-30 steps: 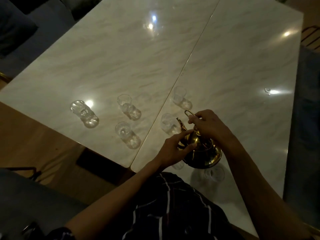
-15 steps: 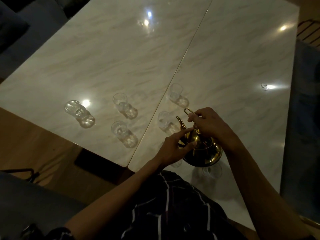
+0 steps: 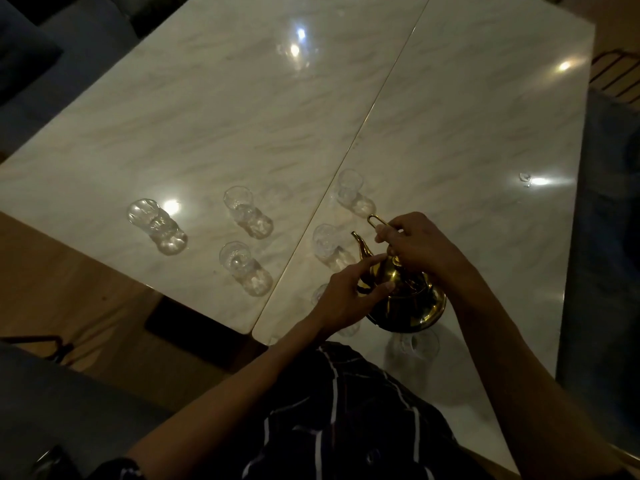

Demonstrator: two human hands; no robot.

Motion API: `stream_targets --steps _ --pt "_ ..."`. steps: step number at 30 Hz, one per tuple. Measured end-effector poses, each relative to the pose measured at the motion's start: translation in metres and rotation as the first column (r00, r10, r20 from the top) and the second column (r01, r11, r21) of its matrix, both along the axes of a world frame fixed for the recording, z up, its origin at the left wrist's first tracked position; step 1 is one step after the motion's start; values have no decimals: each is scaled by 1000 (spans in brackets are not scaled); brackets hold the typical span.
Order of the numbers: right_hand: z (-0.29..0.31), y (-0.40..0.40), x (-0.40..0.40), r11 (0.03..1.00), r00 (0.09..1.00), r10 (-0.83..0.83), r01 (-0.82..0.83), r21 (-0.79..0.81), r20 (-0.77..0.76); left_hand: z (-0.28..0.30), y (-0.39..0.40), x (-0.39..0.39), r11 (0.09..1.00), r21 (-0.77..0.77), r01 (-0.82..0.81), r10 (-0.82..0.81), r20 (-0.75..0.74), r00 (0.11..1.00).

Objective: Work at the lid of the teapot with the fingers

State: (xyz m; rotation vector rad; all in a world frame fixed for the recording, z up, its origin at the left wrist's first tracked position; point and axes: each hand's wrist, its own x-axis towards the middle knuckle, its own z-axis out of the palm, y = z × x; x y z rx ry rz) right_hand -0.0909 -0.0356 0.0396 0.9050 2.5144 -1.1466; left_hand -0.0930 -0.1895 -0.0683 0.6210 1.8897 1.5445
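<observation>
The right hand [image 3: 420, 249] is gripping the thin handle of the golden teapot [image 3: 407, 303], fingers curled round it. The left hand [image 3: 349, 299] is touching the pot's neck with straightened fingers. The teapot is hanging tilted over the marble table [image 3: 450, 133], spout pointing to eleven o'clock at a small glass [image 3: 327, 242].
</observation>
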Motion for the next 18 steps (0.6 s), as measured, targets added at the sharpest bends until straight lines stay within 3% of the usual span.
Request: stream_targets --steps 18 --pt "14 -7 1 999 1000 30 -30 -16 10 2 -1 5 1000 -3 -4 4 -20 1000"
